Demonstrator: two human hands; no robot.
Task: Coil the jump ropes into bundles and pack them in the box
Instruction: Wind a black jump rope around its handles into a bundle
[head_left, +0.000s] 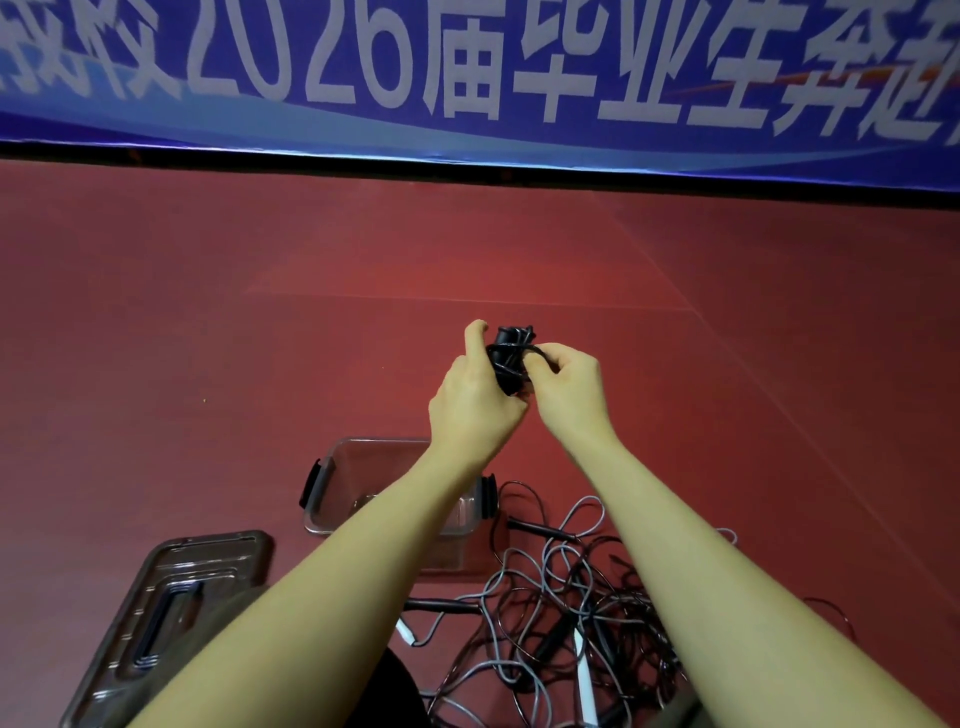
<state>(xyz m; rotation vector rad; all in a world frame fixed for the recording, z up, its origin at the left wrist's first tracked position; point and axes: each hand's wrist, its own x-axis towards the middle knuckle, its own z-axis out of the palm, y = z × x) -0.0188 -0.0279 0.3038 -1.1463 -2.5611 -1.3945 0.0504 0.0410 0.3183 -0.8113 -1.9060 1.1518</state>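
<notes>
Nestling bundle (511, 358) between hands (raised)

Surface: red floor (208, 312), faint seam lines across it.
Box: clear plastic box (332, 499), lidless, black latches at both ends, resting on floor, partly hidden by a forearm.
Lid: dark translucent lid (171, 613), flat on floor, left of box.
Ropes: tangled jump ropes (550, 623), black and grey cords, right of box.
</notes>
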